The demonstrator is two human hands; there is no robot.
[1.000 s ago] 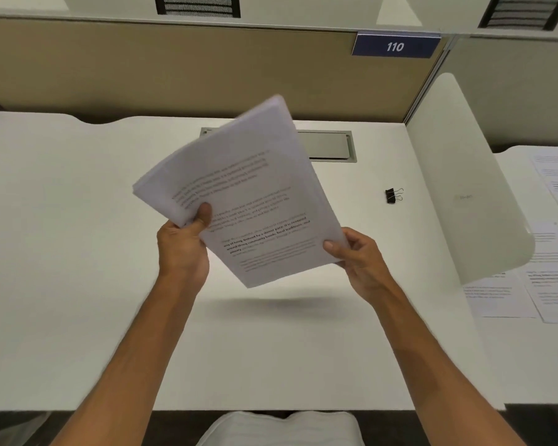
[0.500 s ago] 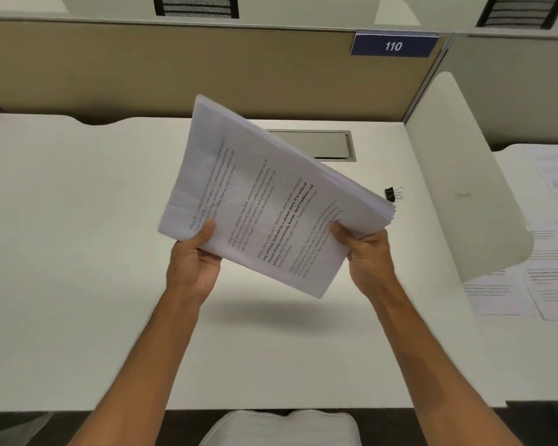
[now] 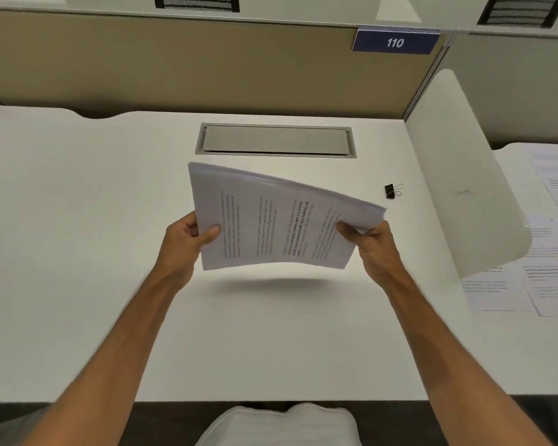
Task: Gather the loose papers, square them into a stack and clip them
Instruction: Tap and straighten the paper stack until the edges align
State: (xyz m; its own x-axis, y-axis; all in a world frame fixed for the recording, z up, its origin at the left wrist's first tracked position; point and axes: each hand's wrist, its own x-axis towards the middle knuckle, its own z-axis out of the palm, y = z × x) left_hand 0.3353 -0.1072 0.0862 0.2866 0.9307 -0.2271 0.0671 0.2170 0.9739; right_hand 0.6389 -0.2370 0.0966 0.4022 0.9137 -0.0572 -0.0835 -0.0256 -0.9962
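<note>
A stack of printed white papers point(image 3: 271, 220) is held in the air above the middle of the white desk point(image 3: 78, 220), turned sideways so its text lines run vertically. My left hand point(image 3: 184, 243) grips its left edge with the thumb on top. My right hand point(image 3: 371, 246) grips its right edge, where the sheets fan slightly. A small black binder clip point(image 3: 391, 190) lies on the desk to the right of the stack, apart from both hands.
A grey cable hatch point(image 3: 276, 140) is set into the desk behind the stack. A tan partition point(image 3: 174, 66) closes the back. A white curved divider point(image 3: 464, 175) stands at the right; beyond it, more printed sheets point(image 3: 548, 278) lie on the neighbouring desk.
The stack has rotated clockwise in both hands, from tilted up to the left to lying sideways, and has come lower and nearer the desk. The binder clip has not moved.
</note>
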